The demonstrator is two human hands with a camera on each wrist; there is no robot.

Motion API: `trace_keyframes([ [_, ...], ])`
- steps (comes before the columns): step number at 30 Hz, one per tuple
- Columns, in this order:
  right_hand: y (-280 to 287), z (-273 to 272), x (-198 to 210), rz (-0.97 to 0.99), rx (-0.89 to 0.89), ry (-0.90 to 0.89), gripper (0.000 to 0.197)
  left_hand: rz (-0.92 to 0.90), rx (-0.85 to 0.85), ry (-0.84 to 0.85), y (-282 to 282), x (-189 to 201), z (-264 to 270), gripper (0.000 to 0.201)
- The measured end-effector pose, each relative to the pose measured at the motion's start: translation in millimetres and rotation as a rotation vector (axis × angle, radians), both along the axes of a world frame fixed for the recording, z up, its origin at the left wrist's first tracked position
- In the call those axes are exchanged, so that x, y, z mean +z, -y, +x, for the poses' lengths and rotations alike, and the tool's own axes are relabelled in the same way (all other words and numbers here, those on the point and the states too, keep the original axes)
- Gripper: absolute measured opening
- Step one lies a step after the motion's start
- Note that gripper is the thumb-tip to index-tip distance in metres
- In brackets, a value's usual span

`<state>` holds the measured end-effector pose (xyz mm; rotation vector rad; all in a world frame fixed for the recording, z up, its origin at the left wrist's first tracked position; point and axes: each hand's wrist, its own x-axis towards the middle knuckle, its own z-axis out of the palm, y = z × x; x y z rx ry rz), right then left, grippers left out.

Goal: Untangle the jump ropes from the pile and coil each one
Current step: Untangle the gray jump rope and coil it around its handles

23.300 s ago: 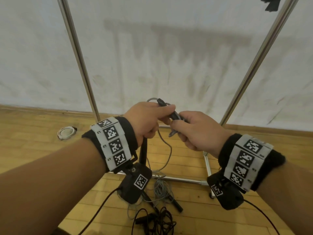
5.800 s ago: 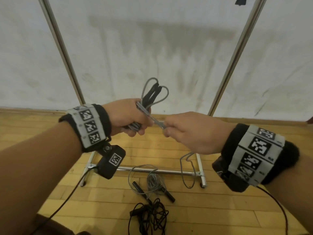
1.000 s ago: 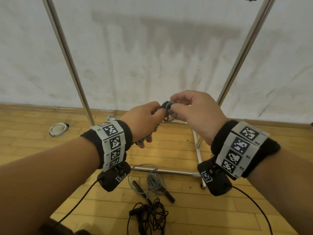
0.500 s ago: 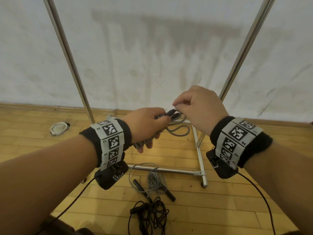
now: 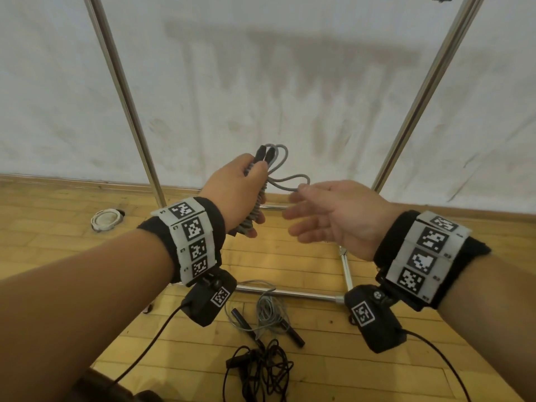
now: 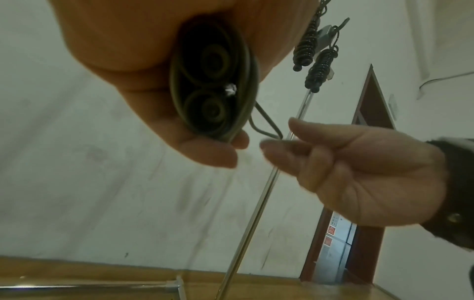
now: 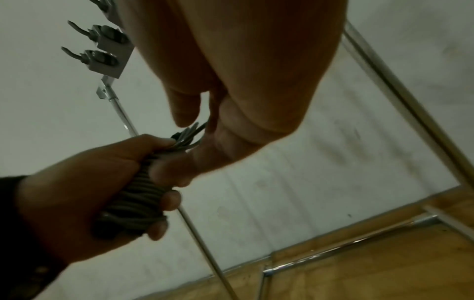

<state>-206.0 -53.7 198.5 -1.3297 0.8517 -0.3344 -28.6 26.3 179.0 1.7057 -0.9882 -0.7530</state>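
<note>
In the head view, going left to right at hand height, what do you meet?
White ring on the floor → left hand gripping the coiled grey jump rope → its loose loop → right hand, fingers relaxed.

Coiled grey rope (image 7: 133, 205) in left hand (image 7: 84, 194)

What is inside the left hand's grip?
The left hand grips a coiled grey rope wound round two black handles, whose tips poke out on top. A loose loop sticks out sideways. The handles' middles are covered.
</note>
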Motion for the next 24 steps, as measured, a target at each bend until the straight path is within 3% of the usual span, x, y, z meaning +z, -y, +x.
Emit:
trace_keyframes([
  [3, -2, 10, 0, 0.044, -0.147, 0.203, 0.025, -0.035, -0.002, -0.001, 0, -2, -6, 0.021],
  [10, 1, 23, -4, 0.064, -0.283, 0.294, 0.025, -0.058, -0.072, 0.114, -1, -5, -21, 0.02],
  [14, 5, 25, -7, -0.114, -0.248, 0.252, 0.023, -0.039, -0.067, 0.111, 0, -4, -20, 0.02],
  [19, 8, 22, -7, -0.467, -0.184, 0.06, 0.029, -0.003, -0.108, 0.119, 2, -5, -20, 0.021],
  [24, 9, 23, -6, -0.572, -0.165, -0.011, 0.034, 0.027, -0.13, 0.236, 5, -3, -20, 0.02],
])
